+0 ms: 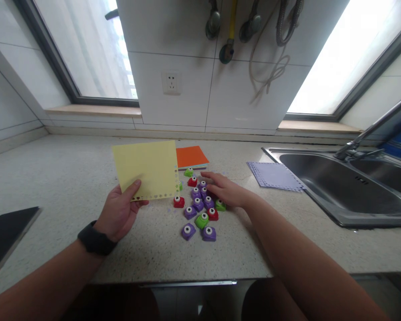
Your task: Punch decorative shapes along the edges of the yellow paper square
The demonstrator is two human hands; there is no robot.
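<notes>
Left hand (122,214) pinches the yellow paper (145,165) near its lower-left corner above the counter (80,178), seemingly leaving the hole-punched edges exposed; right hand (229,191) is over clustered craft punches (197,205), can't tell if its grip holds one.

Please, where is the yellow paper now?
In the head view, the yellow paper is left of centre, held in the left hand, just left of the orange paper.
</notes>
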